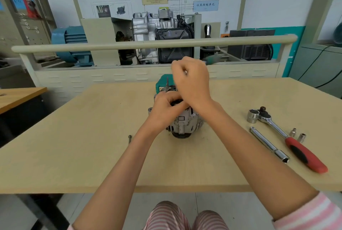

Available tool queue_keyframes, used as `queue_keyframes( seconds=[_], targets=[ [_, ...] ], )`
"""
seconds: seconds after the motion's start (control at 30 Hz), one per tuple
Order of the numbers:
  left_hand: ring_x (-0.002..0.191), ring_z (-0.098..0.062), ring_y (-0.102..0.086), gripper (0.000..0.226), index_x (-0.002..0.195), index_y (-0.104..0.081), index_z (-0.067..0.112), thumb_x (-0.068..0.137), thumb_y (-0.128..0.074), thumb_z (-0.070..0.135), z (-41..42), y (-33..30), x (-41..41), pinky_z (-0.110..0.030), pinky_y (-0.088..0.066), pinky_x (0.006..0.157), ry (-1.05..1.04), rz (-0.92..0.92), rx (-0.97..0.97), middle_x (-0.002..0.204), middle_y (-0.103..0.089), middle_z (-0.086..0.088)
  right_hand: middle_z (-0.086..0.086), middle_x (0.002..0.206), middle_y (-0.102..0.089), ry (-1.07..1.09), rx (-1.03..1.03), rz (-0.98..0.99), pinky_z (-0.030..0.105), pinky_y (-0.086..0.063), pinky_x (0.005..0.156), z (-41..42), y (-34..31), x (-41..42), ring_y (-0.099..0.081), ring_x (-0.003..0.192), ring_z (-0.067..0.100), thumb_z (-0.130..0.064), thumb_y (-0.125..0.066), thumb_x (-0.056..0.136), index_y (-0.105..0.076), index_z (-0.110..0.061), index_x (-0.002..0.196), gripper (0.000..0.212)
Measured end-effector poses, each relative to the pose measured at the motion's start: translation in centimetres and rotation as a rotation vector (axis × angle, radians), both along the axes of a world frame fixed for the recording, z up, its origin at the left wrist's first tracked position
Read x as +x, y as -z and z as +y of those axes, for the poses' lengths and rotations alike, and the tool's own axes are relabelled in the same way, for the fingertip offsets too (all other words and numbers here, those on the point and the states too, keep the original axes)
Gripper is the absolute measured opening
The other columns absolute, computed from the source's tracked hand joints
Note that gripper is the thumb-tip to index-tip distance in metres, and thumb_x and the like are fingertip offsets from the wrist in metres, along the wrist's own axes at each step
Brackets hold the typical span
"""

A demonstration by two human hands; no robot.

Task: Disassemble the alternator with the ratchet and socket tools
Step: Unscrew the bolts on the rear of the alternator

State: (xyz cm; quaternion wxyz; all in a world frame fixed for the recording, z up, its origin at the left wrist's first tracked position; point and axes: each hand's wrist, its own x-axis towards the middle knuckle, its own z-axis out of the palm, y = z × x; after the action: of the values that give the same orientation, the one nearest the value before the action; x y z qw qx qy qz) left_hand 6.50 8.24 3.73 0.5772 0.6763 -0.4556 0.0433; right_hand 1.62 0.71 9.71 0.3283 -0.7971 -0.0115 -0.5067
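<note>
The silver alternator [186,123] stands on its pulley in the middle of the wooden table [83,137]. My left hand [165,110] grips its top from the left. My right hand [192,82] is a closed fist raised just above the alternator, and a blurred green tool handle [211,60] sticks out of it to the right. A thin dark rod [167,82] stands up from the alternator's far side. The red-handled ratchet [288,137] lies on the table at the right, in no hand.
Beside the ratchet lie a large socket [252,116], an extension bar with a socket [268,143] and two small sockets [297,134]. A long bolt [130,139] lies left of the alternator. A green box [162,82] stands behind it. A rail and a training rig [162,41] stand behind the table.
</note>
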Motion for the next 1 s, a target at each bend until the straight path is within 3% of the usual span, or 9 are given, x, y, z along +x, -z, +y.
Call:
queue_keyframes(
  seconds=[0.1,0.2,0.3,0.43,0.53,0.67,0.77,0.87,1.0],
  targets=[
    [0.06,-0.022,-0.043,0.024,0.076,-0.065,-0.007,0.089,-0.061,0.012,0.3,-0.1,0.0,-0.03,-0.032,0.059,0.051,-0.039,0.013,0.064,-0.055,-0.025,0.014,0.049,-0.034,-0.476,0.37,0.029,0.026,-0.038,0.061,-0.8,-0.8,-0.3,-0.036,0.052,0.02,-0.011,-0.039,0.091,-0.035,-0.01,0.042,0.049],
    [0.056,-0.017,-0.034,0.032,0.064,-0.056,-0.012,0.089,-0.061,0.009,0.3,-0.1,0.0,-0.029,-0.026,0.056,0.038,-0.062,0.003,0.056,-0.042,-0.021,0.01,0.047,-0.035,-0.532,0.46,-0.009,0.019,-0.04,0.061,-0.5,-0.7,-0.2,-0.037,0.051,0.017,-0.004,-0.035,0.094,-0.037,-0.011,0.042,0.052],
    [0.05,-0.004,-0.036,0.036,0.051,-0.053,0.012,0.081,-0.057,-0.009,0.2,0.1,0.1,-0.022,-0.028,0.053,0.016,-0.033,-0.023,0.046,-0.047,0.002,0.007,0.053,-0.037,-0.046,0.078,-0.116,0.028,-0.032,0.065,0.5,0.7,-0.2,-0.036,0.056,0.017,-0.01,-0.045,0.088,-0.042,-0.008,0.052,0.037],
    [0.064,-0.009,-0.049,0.031,0.071,-0.056,0.017,0.079,-0.052,-0.012,-0.1,0.0,-0.7,-0.03,-0.041,0.057,-0.049,0.003,-0.087,0.071,-0.062,-0.018,0.006,0.071,-0.051,0.623,-0.369,-0.064,0.034,-0.03,0.079,1.2,2.2,-0.2,-0.045,0.071,0.023,-0.024,-0.051,0.077,-0.058,-0.009,0.07,0.018],
    [0.057,-0.009,-0.044,0.009,0.064,-0.057,0.001,0.072,-0.053,0.004,-0.1,-0.1,-0.7,-0.03,-0.035,0.056,-0.047,-0.017,-0.024,0.058,-0.056,-0.012,-0.002,0.056,-0.04,0.331,-0.228,-0.125,0.032,-0.03,0.074,1.1,1.3,0.2,-0.039,0.061,0.017,-0.019,-0.048,0.079,-0.049,-0.012,0.053,0.027],
    [0.051,-0.011,-0.034,0.03,0.057,-0.055,0.005,0.086,-0.063,0.008,0.1,-0.1,-0.3,-0.028,-0.026,0.059,-0.007,-0.079,0.031,0.049,-0.043,-0.009,0.005,0.044,-0.035,-0.393,0.4,0.011,0.031,-0.037,0.065,-0.5,-0.7,0.4,-0.037,0.05,0.015,-0.01,-0.042,0.09,-0.035,-0.011,0.041,0.049],
    [0.051,-0.014,-0.037,0.031,0.056,-0.059,0.008,0.087,-0.064,0.012,0.0,0.0,-0.2,-0.029,-0.029,0.059,-0.006,-0.104,-0.013,0.05,-0.045,-0.006,-0.002,0.04,-0.04,-0.582,0.525,0.054,0.025,-0.041,0.073,-1.3,-0.9,0.5,-0.043,0.051,0.011,-0.009,-0.034,0.095,-0.036,-0.012,0.037,0.058],
    [0.051,-0.007,-0.039,0.028,0.052,-0.057,0.028,0.078,-0.06,0.017,-0.1,0.1,-0.2,-0.031,-0.029,0.065,-0.044,-0.086,-0.031,0.048,-0.047,0.007,-0.004,0.048,-0.036,-0.233,0.139,-0.095,0.029,-0.038,0.066,-0.3,0.3,0.0,-0.037,0.053,0.011,-0.015,-0.041,0.09,-0.04,-0.009,0.048,0.042],
    [0.071,-0.021,-0.057,0.027,0.076,-0.059,0.021,0.078,-0.056,-0.006,-0.2,0.0,-0.8,-0.04,-0.047,0.065,-0.078,-0.052,-0.106,0.076,-0.064,-0.012,0.006,0.067,-0.051,0.546,-0.352,-0.156,0.035,-0.033,0.081,1.1,2.3,-0.4,-0.045,0.069,0.022,-0.021,-0.049,0.079,-0.058,-0.009,0.065,0.021]
  ],
)
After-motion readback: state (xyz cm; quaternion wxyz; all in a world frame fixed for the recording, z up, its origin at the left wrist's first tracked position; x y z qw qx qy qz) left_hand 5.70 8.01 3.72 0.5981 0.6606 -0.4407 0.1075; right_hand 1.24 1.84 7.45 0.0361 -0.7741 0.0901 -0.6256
